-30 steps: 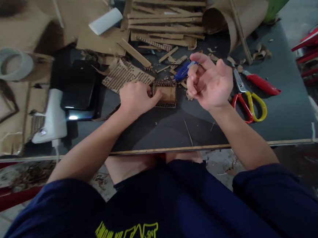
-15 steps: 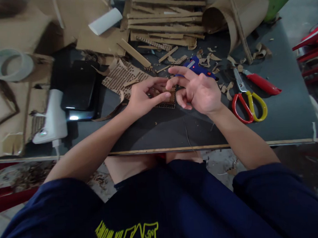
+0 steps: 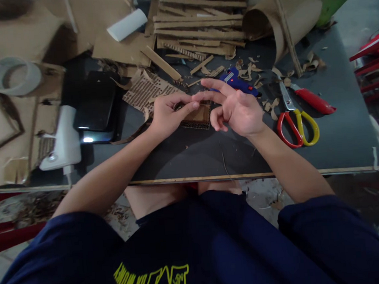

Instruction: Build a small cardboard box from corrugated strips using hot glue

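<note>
My left hand is closed in a pinch, thumb and forefinger meeting at the tip of one finger of my right hand. My right hand is turned palm up with its fingers apart, and it holds nothing. Under the two hands a small brown corrugated cardboard piece lies on the dark table, partly covered by them. Just beyond my right hand is a blue glue gun with a small red light. A ridged cardboard sheet lies behind my left hand.
Scissors with red and yellow handles and a red-handled cutter lie right. Cardboard strips are stacked at the back beside a cardboard roll. A tape roll, black phone and white power adapter are left.
My left thumb and fingers have closed from a loose, spread shape into a pinch on a right fingertip. My right hand has barely moved.
</note>
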Motion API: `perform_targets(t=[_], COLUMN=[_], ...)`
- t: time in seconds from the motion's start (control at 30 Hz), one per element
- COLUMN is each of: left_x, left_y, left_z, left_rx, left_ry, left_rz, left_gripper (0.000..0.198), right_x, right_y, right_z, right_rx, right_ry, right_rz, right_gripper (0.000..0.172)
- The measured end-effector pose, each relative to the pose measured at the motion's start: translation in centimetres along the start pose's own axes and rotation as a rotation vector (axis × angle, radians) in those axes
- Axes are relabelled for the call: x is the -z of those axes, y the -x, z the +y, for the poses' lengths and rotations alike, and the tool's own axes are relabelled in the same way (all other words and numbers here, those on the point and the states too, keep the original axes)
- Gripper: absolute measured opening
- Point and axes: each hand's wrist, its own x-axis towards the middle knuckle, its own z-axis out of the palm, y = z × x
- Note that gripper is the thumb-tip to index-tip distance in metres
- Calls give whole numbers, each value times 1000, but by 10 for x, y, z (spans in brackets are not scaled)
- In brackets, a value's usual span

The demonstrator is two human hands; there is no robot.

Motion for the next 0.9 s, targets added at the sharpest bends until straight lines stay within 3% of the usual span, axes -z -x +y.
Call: perform_targets(t=[0.3, 0.5, 0.67, 0.9], left_x=[-2, -3, 1, 3], left_y=[-1, -3, -4, -5], left_z=[-1, -7, -8, -5], left_rx=[26, 68, 84, 18], left_ry=[64, 82, -17, -120], left_rz=[129, 188, 222, 247], left_gripper=[31, 26, 20, 28], right_x=[9, 10, 6, 8], right_y=[1, -1, -1, -3], right_z=[0, 6, 4, 9], right_rx=[55, 143, 97, 91], right_ry=[23, 31, 89, 87], right_rz=[243, 215, 250, 276], right_gripper=[68, 60, 62, 62])
